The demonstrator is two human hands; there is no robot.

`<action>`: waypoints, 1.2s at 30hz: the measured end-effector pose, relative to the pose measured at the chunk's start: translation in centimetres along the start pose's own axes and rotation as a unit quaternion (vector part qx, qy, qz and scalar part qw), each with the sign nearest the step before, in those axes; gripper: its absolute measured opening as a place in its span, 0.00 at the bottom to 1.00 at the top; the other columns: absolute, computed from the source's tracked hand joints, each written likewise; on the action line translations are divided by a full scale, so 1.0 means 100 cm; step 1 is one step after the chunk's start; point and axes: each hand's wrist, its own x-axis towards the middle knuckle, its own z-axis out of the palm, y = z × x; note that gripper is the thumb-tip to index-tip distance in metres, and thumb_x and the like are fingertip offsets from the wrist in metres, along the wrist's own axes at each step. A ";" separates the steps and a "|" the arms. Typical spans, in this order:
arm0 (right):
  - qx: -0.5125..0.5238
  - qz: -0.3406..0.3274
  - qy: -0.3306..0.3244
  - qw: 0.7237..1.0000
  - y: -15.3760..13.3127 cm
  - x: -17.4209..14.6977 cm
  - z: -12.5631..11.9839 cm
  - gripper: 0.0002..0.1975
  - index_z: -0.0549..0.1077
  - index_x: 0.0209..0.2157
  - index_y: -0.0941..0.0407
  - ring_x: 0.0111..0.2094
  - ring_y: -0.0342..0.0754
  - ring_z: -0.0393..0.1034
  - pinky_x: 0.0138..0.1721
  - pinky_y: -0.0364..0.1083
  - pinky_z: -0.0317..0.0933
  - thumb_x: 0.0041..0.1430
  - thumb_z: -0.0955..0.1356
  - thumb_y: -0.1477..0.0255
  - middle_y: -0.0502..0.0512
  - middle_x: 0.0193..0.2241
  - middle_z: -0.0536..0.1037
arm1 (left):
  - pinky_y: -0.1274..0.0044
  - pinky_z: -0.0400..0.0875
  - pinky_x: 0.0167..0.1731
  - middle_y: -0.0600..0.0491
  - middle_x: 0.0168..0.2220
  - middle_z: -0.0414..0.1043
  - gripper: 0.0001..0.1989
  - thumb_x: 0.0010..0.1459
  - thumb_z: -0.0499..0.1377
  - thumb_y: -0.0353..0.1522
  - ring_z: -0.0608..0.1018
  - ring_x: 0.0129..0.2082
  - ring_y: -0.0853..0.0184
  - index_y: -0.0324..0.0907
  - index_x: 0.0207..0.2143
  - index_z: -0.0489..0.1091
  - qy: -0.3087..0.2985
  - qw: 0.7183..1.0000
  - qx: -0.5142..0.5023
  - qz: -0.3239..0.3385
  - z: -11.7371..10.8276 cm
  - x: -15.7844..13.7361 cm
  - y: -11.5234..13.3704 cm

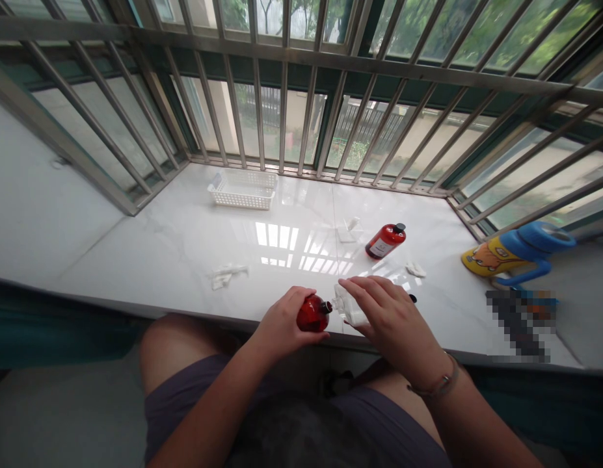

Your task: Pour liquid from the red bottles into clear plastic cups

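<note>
My left hand (284, 322) is wrapped round a red bottle (311, 314), its dark uncapped neck tipped towards the right. In my right hand (386, 318) is a clear bottle (350, 308), lying nearly sideways. Its narrow neck points left, close to the red bottle's mouth; whether the two touch I cannot tell. A small black object (413, 298), partly hidden, shows just past my right hand. Farther back a second red bottle (386, 241) with a black cap and a white label stands on the white ledge (174, 227).
A white perforated basket (243, 199) sits by the barred window. Crumpled white tissues (227, 275) lie at left, another tissue (415, 270) at right. A small clear piece (350, 227) lies near the middle. At far right are a blue-yellow mug (516, 250) and a pixelated dark object (518, 322).
</note>
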 end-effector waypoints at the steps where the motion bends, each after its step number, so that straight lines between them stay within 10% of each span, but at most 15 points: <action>1: -0.001 0.000 0.000 1.000 0.000 0.000 0.000 0.46 0.64 0.69 0.51 0.60 0.62 0.69 0.59 0.60 0.67 0.51 0.76 0.86 0.59 0.61 0.76 | 0.62 0.76 0.60 0.48 0.59 0.74 0.40 0.50 0.79 0.41 0.79 0.58 0.54 0.50 0.62 0.67 0.000 1.000 0.000 0.001 0.000 0.000 0.000; 36: -0.032 -0.018 -0.002 0.999 -0.001 0.004 -0.006 0.45 0.62 0.70 0.51 0.59 0.63 0.69 0.54 0.59 0.68 0.54 0.77 0.83 0.61 0.60 0.77 | 0.61 0.76 0.59 0.49 0.58 0.77 0.40 0.50 0.78 0.43 0.80 0.57 0.53 0.51 0.62 0.68 -0.001 1.000 0.001 -0.021 -0.001 0.001 0.003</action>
